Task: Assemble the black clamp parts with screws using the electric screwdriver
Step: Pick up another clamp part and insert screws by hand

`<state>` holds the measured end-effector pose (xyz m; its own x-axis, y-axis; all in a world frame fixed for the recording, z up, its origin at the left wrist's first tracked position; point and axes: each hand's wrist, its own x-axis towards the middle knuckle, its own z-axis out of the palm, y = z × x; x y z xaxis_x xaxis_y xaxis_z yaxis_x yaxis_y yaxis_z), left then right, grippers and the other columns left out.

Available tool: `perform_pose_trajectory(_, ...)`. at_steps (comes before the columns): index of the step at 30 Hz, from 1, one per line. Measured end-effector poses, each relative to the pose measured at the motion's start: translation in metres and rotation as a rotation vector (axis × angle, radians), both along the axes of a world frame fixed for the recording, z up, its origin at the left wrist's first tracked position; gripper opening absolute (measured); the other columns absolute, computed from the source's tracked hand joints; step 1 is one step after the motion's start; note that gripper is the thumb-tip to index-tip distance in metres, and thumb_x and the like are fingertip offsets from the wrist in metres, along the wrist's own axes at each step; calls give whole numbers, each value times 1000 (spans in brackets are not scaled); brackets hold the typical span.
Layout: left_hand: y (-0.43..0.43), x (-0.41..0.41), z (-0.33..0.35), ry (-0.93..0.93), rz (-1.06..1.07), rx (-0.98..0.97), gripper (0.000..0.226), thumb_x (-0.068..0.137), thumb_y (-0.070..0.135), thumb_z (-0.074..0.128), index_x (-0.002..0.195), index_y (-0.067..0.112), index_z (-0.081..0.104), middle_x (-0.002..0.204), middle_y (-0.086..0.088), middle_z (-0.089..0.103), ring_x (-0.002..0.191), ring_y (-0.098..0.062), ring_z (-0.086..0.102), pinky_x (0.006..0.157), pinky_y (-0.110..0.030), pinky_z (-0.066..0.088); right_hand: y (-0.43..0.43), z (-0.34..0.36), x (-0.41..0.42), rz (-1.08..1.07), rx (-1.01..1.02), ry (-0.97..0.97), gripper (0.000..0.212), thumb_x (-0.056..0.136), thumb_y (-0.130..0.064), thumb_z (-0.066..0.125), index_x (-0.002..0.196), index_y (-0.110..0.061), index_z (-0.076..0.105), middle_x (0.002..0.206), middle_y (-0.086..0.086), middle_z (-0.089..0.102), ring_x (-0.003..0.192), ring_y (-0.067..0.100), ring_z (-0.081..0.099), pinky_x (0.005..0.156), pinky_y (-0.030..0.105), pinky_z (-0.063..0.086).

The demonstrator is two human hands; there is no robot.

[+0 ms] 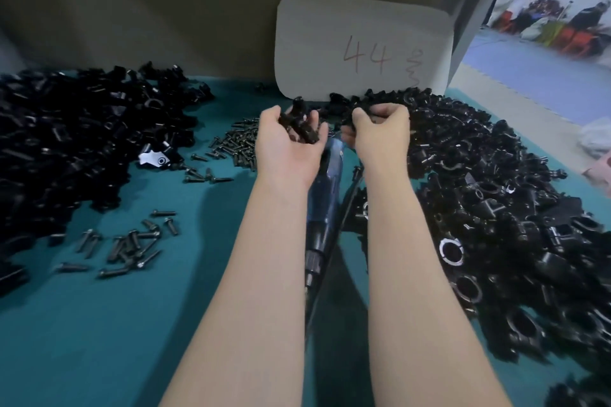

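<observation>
Desk: plain teal surface, carrying heaps of glossy black clamp parts, some rims glinting silver-white, and dark grey-black screws. Electric screwdriver: blue body, black lower section. Card: pale grey, "44" handwritten in red with a black squiggle beside it; cardboard wall behind: dull brown.
</observation>
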<state>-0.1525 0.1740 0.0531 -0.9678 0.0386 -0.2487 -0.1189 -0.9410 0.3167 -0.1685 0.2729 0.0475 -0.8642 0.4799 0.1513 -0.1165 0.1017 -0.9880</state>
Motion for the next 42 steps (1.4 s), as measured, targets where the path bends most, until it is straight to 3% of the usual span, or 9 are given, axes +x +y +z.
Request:
perform_pose_trajectory(3, -25, 19, -7, -40, 81, -29, 24, 100, 25, 43, 88, 7, 53, 98, -12, 53, 85, -22, 53, 85, -35, 48, -30, 0, 20, 208, -232, 2, 15, 93, -4, 56, 102, -11, 48, 90, 7, 57, 58, 10, 62, 63, 23, 57)
perform_pose_trajectory(6, -43, 32, -17, -101, 139, -107, 25, 99, 27, 43, 84, 10, 54, 93, -10, 53, 73, -17, 53, 67, -28, 51, -54, -6, 34, 363, -330, -17, 11, 92, 2, 56, 90, -9, 58, 81, 7, 59, 69, 15, 59, 65, 19, 56)
perform_pose_trajectory(12, -50, 35, -38, -151, 241, -507, 40, 101, 42, 43, 82, 8, 52, 65, -4, 58, 42, -6, 56, 42, -17, 47, -65, -18, 36, 372, -269, -47, 16, 91, -3, 59, 106, -7, 63, 82, 5, 62, 61, 11, 57, 54, 14, 51)
perform_pose_trajectory(20, -52, 26, -48, 21, 145, -602, 7, 95, -1, 53, 95, 1, 60, 90, -6, 64, 80, -10, 63, 73, -13, 56, -63, -25, 24, 372, -467, -70, 30, 97, 1, 41, 122, 0, 58, 89, 9, 60, 78, 14, 59, 70, 24, 55)
perform_pose_trajectory(25, -53, 29, -48, 14, 181, -738, 7, 91, 2, 63, 91, 7, 58, 100, -13, 64, 78, -15, 66, 72, -17, 56, -62, -32, 27, 350, -248, 20, 23, 95, -3, 52, 113, -14, 59, 103, 6, 63, 98, 16, 63, 93, 31, 51)
perform_pose_trajectory(32, -56, 28, -44, 15, 247, -803, 18, 92, -1, 58, 82, 14, 60, 104, -14, 63, 94, -21, 66, 75, -18, 53, -63, -35, 29, 482, -228, 2, 9, 91, -9, 60, 92, -17, 64, 87, -2, 67, 85, 9, 64, 80, 22, 52)
perform_pose_trajectory(35, -55, 27, -46, 1, 246, -810, 19, 93, 0, 58, 85, 17, 61, 111, -14, 63, 103, -25, 65, 90, -28, 53, -66, -36, 30, 485, -170, 24, 12, 92, -8, 59, 92, -19, 64, 89, -1, 66, 85, 7, 63, 75, 17, 50)
perform_pose_trajectory(39, -49, 26, -48, 10, 250, -816, 21, 96, -2, 51, 106, 12, 63, 121, -15, 63, 110, -25, 64, 99, -34, 50, -67, -36, 32, 483, -148, 92, 16, 91, -2, 59, 93, -18, 62, 94, 0, 68, 83, 3, 64, 67, 10, 48)
perform_pose_trajectory(42, -46, 24, -47, 35, 192, -780, 31, 101, 3, 43, 128, 9, 58, 121, -11, 63, 107, -20, 64, 96, -33, 53, -68, -36, 32, 501, -115, 130, 20, 89, 1, 59, 96, -18, 64, 105, 6, 68, 101, 15, 65, 86, 21, 53)
